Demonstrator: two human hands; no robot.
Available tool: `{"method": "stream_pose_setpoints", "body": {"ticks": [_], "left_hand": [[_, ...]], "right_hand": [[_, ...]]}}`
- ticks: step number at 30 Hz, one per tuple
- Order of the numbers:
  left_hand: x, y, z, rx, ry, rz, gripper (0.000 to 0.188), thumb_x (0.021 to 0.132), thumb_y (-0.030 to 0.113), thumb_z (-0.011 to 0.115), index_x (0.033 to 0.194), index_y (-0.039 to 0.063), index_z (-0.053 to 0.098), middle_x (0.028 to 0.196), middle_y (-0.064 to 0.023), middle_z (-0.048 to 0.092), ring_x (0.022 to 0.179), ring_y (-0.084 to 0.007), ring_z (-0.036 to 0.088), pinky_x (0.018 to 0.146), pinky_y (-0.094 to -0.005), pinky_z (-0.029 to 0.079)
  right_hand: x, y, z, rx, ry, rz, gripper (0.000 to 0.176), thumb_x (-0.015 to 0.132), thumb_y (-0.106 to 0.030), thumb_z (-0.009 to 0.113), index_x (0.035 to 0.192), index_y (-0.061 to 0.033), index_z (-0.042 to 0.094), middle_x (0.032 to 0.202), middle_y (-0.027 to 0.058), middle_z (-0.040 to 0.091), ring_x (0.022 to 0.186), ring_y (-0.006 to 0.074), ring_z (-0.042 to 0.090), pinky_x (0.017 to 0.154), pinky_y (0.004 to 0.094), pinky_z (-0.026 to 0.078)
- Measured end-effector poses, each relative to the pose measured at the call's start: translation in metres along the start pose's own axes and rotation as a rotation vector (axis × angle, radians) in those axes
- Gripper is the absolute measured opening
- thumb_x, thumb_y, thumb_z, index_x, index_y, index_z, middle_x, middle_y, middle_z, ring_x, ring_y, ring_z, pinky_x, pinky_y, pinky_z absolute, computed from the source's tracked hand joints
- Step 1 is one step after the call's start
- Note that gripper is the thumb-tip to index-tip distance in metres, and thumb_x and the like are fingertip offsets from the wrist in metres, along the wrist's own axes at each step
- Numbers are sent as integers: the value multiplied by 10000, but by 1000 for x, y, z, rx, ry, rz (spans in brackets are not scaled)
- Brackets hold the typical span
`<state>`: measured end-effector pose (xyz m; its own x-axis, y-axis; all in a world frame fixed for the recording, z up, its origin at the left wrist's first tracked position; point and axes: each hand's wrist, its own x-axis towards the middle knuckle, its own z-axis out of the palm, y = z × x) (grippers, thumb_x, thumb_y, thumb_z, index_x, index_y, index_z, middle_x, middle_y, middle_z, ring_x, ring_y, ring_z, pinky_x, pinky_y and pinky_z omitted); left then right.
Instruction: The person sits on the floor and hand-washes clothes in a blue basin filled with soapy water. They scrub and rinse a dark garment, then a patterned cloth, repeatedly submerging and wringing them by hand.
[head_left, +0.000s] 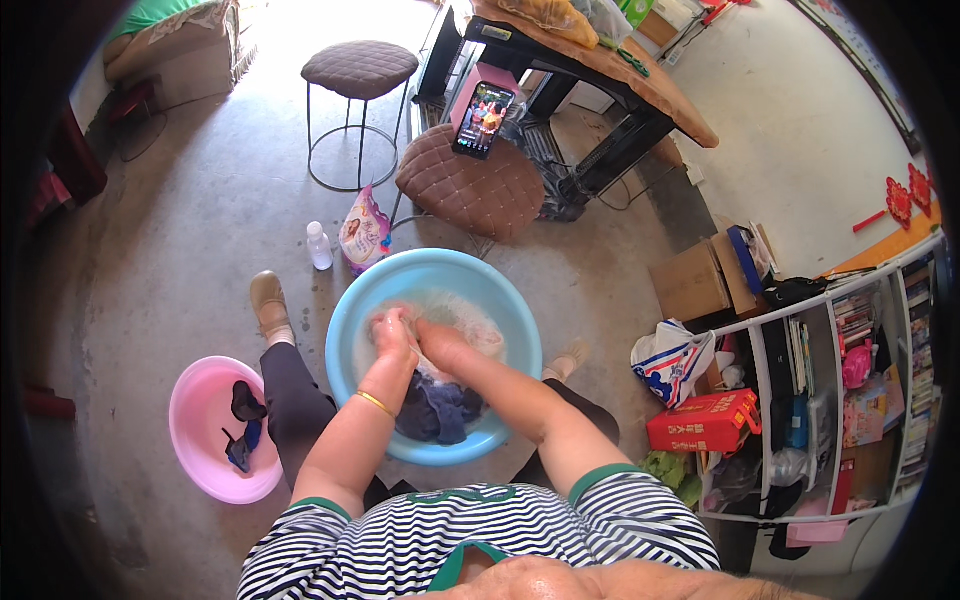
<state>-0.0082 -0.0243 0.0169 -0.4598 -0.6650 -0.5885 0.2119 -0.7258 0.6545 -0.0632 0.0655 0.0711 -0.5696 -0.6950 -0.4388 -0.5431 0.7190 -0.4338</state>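
A light blue plastic basin stands on the floor between my knees, with cloudy, sudsy water inside. Both my hands are down in it, close together. My left hand, wet and with a gold bangle on its wrist, grips a pale cloth that shows partly between the hands. The fingers of my right hand are curled on the same cloth and partly hidden. Nearer to me, a dark blue garment lies bunched and wet in the basin. White foam floats along the right side.
A pink basin with dark items stands left. Beyond the blue basin are a detergent bag, a bottle and a quilted stool bearing a propped phone. Shelves and a red box line the right.
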Motion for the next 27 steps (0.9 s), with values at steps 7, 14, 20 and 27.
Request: {"method": "stream_pose_setpoints", "body": {"ticks": [7, 14, 20, 27], "left_hand": [[-12, -2, 4, -42, -8, -210, 252, 855, 175, 471, 1070, 48, 503, 996, -109, 561, 879, -256, 552, 723, -382, 480], [-33, 19, 3, -232, -473, -343, 302, 922, 292, 382, 1011, 78, 576, 956, -99, 602, 914, -257, 573, 816, -391, 461], [-53, 17, 12, -120, -203, -510, 290, 933, 301, 379, 985, 93, 575, 924, -91, 606, 897, -246, 574, 796, -381, 468], [-20, -2, 1, -335, -377, -468, 269, 951, 252, 341, 1048, 109, 548, 989, -99, 609, 878, -249, 587, 753, -392, 492]], "right_hand": [[-2, -20, -8, 560, 257, 184, 506, 794, -108, 527, 1267, -40, 362, 1078, 285, 559, 1003, 402, 567, 816, 441, 452], [-62, -51, 4, 447, 464, -405, 226, 874, -218, 508, 1013, -46, 461, 838, 290, 596, 802, 470, 574, 713, 523, 454], [-21, -47, -21, 97, 504, -126, 185, 907, -220, 446, 974, -48, 458, 789, 250, 611, 770, 442, 589, 685, 516, 459], [-39, -51, -2, 170, 446, -254, 191, 914, -221, 425, 1018, -60, 417, 781, 249, 618, 706, 439, 598, 634, 531, 467]]}}
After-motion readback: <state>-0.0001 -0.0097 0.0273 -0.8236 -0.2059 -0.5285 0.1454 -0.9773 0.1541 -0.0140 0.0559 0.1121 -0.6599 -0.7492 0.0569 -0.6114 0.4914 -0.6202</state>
